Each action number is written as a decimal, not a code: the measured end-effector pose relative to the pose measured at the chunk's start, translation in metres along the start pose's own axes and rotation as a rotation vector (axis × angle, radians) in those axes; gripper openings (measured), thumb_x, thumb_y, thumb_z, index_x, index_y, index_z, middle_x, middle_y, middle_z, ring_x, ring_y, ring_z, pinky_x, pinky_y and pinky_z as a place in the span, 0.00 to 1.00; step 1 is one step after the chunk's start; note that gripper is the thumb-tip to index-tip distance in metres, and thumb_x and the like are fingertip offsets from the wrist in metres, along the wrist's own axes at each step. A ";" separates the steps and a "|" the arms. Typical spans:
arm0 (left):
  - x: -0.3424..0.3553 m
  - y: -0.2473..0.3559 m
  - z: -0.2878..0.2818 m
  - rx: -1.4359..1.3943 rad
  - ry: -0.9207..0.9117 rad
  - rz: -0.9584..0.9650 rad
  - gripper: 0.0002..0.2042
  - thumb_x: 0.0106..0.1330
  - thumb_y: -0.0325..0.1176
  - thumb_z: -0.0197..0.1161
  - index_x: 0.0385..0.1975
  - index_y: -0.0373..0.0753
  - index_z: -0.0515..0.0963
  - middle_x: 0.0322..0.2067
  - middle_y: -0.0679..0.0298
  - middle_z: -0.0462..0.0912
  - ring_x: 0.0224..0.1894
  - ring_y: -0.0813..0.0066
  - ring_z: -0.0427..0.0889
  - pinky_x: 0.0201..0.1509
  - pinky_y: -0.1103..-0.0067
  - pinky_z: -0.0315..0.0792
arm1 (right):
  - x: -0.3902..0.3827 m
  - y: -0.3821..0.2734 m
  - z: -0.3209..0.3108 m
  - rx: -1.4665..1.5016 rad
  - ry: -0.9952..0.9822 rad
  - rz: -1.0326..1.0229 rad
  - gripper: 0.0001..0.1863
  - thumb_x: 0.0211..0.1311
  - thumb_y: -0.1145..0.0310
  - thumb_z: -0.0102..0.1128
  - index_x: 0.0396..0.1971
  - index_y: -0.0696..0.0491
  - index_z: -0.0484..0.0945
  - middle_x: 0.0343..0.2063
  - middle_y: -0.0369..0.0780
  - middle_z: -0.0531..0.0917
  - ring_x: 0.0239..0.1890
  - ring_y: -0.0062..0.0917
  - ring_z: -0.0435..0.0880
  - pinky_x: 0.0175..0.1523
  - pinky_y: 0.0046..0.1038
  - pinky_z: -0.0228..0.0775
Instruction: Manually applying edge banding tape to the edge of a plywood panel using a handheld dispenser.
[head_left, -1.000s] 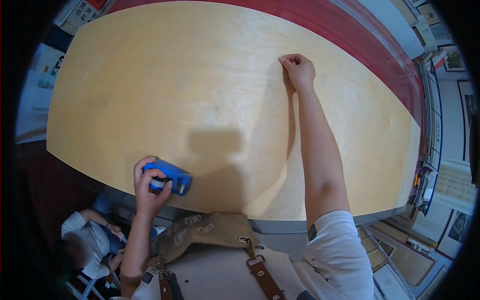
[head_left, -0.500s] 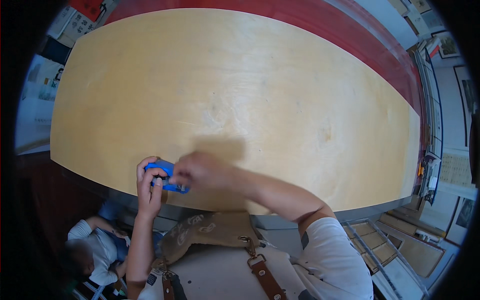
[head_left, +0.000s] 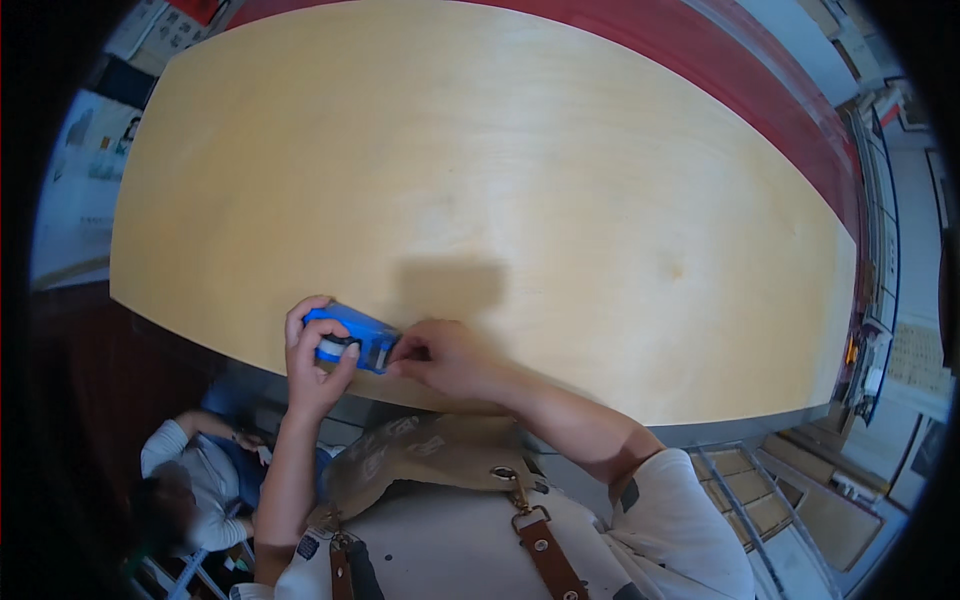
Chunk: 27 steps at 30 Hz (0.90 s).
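A blue tape dispenser point(head_left: 362, 325) is held over the near left part of the wooden table. My left hand point(head_left: 318, 365) is closed round it, with the thumb and fingers curled about the opening where a pale roll point(head_left: 333, 347) shows. The dispenser's dark end point(head_left: 382, 355) points to the right. There my right hand point(head_left: 440, 355) is closed in a pinch, its fingertips right at that end. Whatever sits between those fingertips is too small to make out.
The light wooden table point(head_left: 560, 190) stretches ahead, with its near edge by my apron point(head_left: 430, 445). Red covering point(head_left: 700, 75) lies beyond the far edge. A seated person point(head_left: 205, 480) is at the lower left. A frame rack point(head_left: 745, 490) stands at the lower right.
My right hand has gone from a blurred motion over the dispenser to a pinch at its right end. The dispenser has turned slightly and more of it shows. The view has shifted a little.
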<state>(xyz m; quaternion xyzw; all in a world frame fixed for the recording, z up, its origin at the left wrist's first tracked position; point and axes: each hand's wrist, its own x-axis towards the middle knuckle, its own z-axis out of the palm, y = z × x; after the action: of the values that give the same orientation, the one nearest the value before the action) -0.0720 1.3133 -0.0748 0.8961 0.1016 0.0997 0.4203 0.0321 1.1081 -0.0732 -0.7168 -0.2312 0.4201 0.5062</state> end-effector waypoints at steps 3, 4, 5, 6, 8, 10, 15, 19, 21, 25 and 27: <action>0.000 0.001 0.003 -0.006 0.023 -0.021 0.13 0.49 0.27 0.70 0.34 0.40 0.76 0.55 0.50 0.71 0.57 0.51 0.71 0.59 0.64 0.67 | 0.000 0.000 0.006 -0.330 0.149 -0.163 0.03 0.53 0.70 0.66 0.28 0.52 0.84 0.26 0.42 0.80 0.33 0.36 0.80 0.42 0.35 0.75; 0.000 0.000 0.003 -0.007 0.023 -0.014 0.13 0.49 0.27 0.70 0.34 0.41 0.76 0.54 0.50 0.71 0.57 0.51 0.71 0.60 0.64 0.67 | 0.001 0.000 0.007 -0.468 0.212 -0.296 0.04 0.53 0.70 0.66 0.28 0.53 0.84 0.26 0.43 0.80 0.34 0.36 0.80 0.43 0.35 0.74; -0.001 -0.003 0.002 -0.007 0.024 -0.007 0.13 0.49 0.28 0.70 0.34 0.41 0.76 0.54 0.50 0.71 0.57 0.51 0.71 0.60 0.64 0.67 | 0.006 0.002 0.004 -0.595 0.208 -0.322 0.04 0.53 0.69 0.66 0.28 0.53 0.84 0.26 0.43 0.81 0.35 0.37 0.79 0.44 0.36 0.74; -0.002 -0.005 0.002 -0.001 0.039 0.006 0.12 0.49 0.28 0.71 0.33 0.41 0.76 0.54 0.50 0.72 0.57 0.51 0.72 0.59 0.64 0.67 | 0.015 0.005 -0.008 -0.723 0.205 -0.348 0.05 0.53 0.69 0.66 0.27 0.54 0.83 0.26 0.43 0.81 0.36 0.37 0.79 0.45 0.36 0.74; -0.001 0.000 0.000 0.003 0.040 -0.003 0.12 0.49 0.28 0.71 0.32 0.41 0.77 0.53 0.50 0.72 0.57 0.51 0.72 0.59 0.64 0.67 | 0.039 0.007 -0.042 -0.764 0.280 -0.331 0.04 0.52 0.69 0.66 0.24 0.53 0.83 0.24 0.43 0.82 0.36 0.38 0.80 0.44 0.39 0.73; 0.001 0.004 -0.001 -0.003 0.030 0.003 0.12 0.49 0.28 0.70 0.32 0.40 0.76 0.53 0.50 0.72 0.56 0.52 0.72 0.59 0.64 0.67 | 0.068 0.009 -0.086 -0.554 0.487 -0.244 0.04 0.50 0.69 0.67 0.22 0.52 0.84 0.23 0.44 0.82 0.33 0.37 0.81 0.41 0.40 0.73; 0.002 0.002 -0.003 -0.005 0.029 0.006 0.11 0.50 0.29 0.70 0.32 0.39 0.76 0.53 0.49 0.71 0.56 0.53 0.73 0.59 0.66 0.68 | 0.103 0.011 -0.126 -0.300 0.746 -0.032 0.06 0.52 0.65 0.71 0.25 0.52 0.87 0.23 0.40 0.84 0.28 0.30 0.81 0.40 0.32 0.71; 0.002 0.000 -0.002 -0.015 0.033 0.006 0.12 0.50 0.29 0.70 0.32 0.40 0.76 0.53 0.49 0.72 0.56 0.53 0.73 0.60 0.66 0.67 | 0.114 0.015 -0.123 -0.343 0.768 -0.097 0.07 0.51 0.63 0.72 0.25 0.50 0.87 0.23 0.38 0.83 0.28 0.28 0.78 0.42 0.29 0.67; 0.002 -0.002 -0.003 -0.010 0.029 0.013 0.12 0.50 0.29 0.70 0.32 0.40 0.76 0.53 0.50 0.72 0.56 0.52 0.73 0.60 0.66 0.67 | 0.117 0.014 -0.123 -0.349 0.762 -0.079 0.08 0.50 0.61 0.73 0.25 0.49 0.87 0.22 0.36 0.82 0.27 0.28 0.77 0.43 0.30 0.65; 0.003 -0.001 -0.002 -0.005 0.032 0.016 0.12 0.50 0.29 0.70 0.32 0.40 0.76 0.53 0.50 0.72 0.56 0.52 0.73 0.60 0.66 0.67 | 0.121 0.002 -0.125 -0.413 0.788 0.031 0.14 0.49 0.55 0.74 0.24 0.50 0.84 0.19 0.34 0.79 0.26 0.27 0.76 0.44 0.32 0.64; 0.003 -0.001 -0.002 -0.014 0.034 0.015 0.12 0.50 0.29 0.70 0.32 0.40 0.76 0.53 0.49 0.72 0.56 0.52 0.73 0.60 0.66 0.67 | 0.126 -0.002 -0.123 -0.546 0.851 0.041 0.17 0.49 0.53 0.74 0.24 0.51 0.82 0.18 0.34 0.78 0.25 0.27 0.76 0.43 0.31 0.65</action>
<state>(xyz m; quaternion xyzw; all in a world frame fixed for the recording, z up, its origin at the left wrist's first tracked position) -0.0694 1.3159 -0.0737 0.8922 0.1012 0.1186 0.4239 0.2031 1.1386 -0.1012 -0.9351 -0.0918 0.0250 0.3414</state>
